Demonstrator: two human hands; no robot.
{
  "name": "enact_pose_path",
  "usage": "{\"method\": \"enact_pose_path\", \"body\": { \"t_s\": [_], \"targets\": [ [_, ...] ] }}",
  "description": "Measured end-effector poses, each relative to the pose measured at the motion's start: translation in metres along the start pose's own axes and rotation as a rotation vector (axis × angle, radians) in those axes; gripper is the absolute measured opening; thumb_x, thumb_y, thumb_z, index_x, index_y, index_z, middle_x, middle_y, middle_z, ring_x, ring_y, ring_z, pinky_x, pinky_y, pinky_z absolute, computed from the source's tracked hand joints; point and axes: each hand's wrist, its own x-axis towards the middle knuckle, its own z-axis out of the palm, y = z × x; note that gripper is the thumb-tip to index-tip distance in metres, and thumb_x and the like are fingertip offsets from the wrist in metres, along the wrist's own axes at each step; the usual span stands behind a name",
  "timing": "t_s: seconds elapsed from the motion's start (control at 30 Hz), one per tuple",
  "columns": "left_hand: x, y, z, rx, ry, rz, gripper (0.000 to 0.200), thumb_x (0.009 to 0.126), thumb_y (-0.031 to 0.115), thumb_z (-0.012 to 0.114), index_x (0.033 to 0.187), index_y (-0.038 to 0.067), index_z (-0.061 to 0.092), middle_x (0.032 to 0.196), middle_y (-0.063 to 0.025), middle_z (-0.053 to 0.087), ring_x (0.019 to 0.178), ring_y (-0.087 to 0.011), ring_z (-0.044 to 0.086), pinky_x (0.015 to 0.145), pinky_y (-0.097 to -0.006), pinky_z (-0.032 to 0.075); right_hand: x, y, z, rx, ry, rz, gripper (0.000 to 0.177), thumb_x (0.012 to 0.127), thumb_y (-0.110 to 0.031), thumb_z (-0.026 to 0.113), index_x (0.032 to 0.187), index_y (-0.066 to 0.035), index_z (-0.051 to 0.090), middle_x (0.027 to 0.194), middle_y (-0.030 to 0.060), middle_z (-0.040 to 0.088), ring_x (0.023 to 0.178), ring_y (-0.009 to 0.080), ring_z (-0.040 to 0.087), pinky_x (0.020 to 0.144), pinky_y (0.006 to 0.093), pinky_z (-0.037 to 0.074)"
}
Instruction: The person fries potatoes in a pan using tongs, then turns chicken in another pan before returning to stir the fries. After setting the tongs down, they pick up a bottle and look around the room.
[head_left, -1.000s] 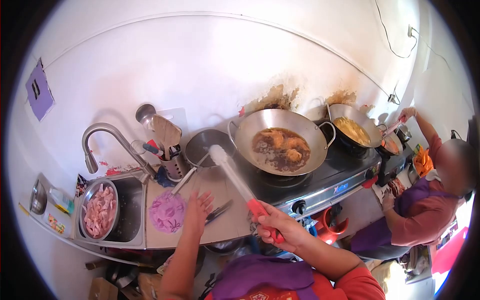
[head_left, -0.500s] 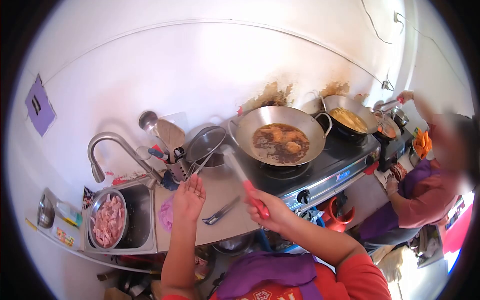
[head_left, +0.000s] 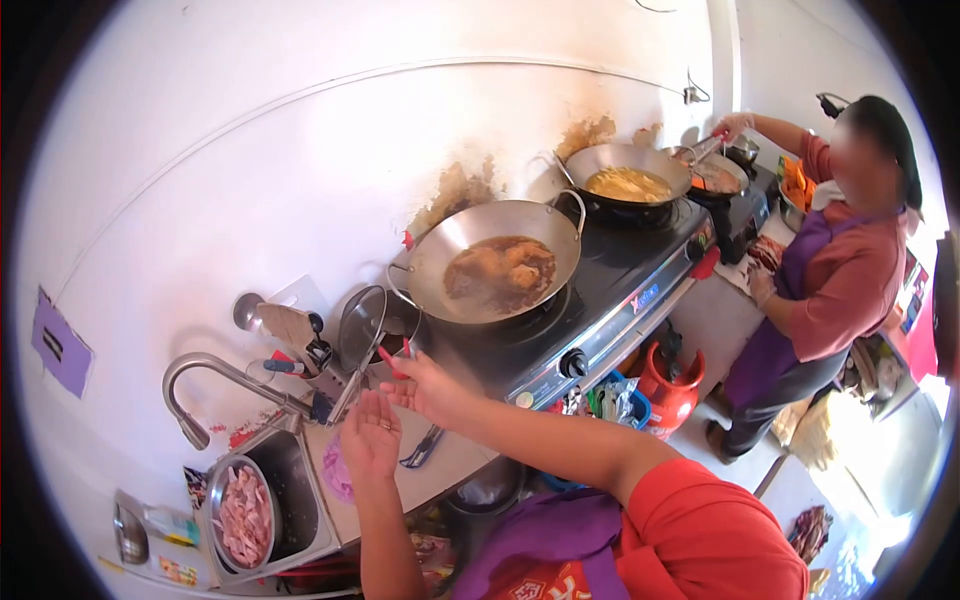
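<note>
Clamping red-handled tongs [head_left: 389, 358], the right hand [head_left: 428, 388] likely needed a firm hold with the frying wok [head_left: 440, 248] just beyond; the left hand [head_left: 370, 436] hung open beneath it.

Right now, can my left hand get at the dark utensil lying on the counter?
Probably yes: the open left hand hovers right beside the dark utensil, with nothing lying between them.

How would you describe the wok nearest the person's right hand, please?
On the black stove by the white wall sit two woks. This wok is at its near end, just beyond the right hand gripping red tongs. It holds dark oil and brown fried pieces; the other wok holds yellow food.
</note>
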Motion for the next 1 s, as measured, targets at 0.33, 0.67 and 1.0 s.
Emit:
{"method": "enact_pose_path", "body": {
  "t_s": [0.33, 0.67, 1.0],
  "targets": [
    [-0.008, -0.014, -0.014, 0.063, -0.012, -0.052, 0.031, 0.088, 0.032, 0.051, 0.110, 0.010, 0.054, 0.104, -0.0001, 0.057, 0.098, -0.0149, 0.053, 0.083, -0.0323, 0.043, -0.097, 0.007, -0.077, -0.567, -0.159, 0.426, 0.053, 0.089, -0.032, 0.049, 0.135, -0.011, 0.033, 0.116, 0.0051, 0.052, 0.087, 0.0123, 0.054, 0.073, 0.0276, 0.045],
    [-0.069, -0.089, -0.057, 0.668, -0.294, -0.348, 0.040, 0.092, 0.029, 0.045, 0.121, 0.001, 0.045, 0.107, -0.0109, 0.057, 0.101, -0.0204, 0.054, 0.087, -0.0335, 0.044, -0.257, 0.045, -0.300, -0.547, 0.293, 0.476, 0.047, 0.093, -0.036, 0.043, 0.124, -0.002, 0.047, 0.119, 0.0111, 0.054, 0.106, 0.0220, 0.053, 0.093, 0.0317, 0.040],
    [-0.067, -0.269, 0.006, 1.330, -1.372, -0.044, 0.044, 0.093, 0.037, 0.042, 0.115, 0.002, 0.053, 0.113, -0.0162, 0.056, 0.106, -0.0282, 0.054, 0.090, -0.0332, 0.040, -0.250, 0.044, -0.292, -1.422, -0.029, 0.480, 0.040, 0.087, -0.032, 0.049, 0.118, -0.006, 0.052, 0.115, 0.0145, 0.055, 0.106, 0.0271, 0.053, 0.090, 0.0365, 0.041]
  ]
}}
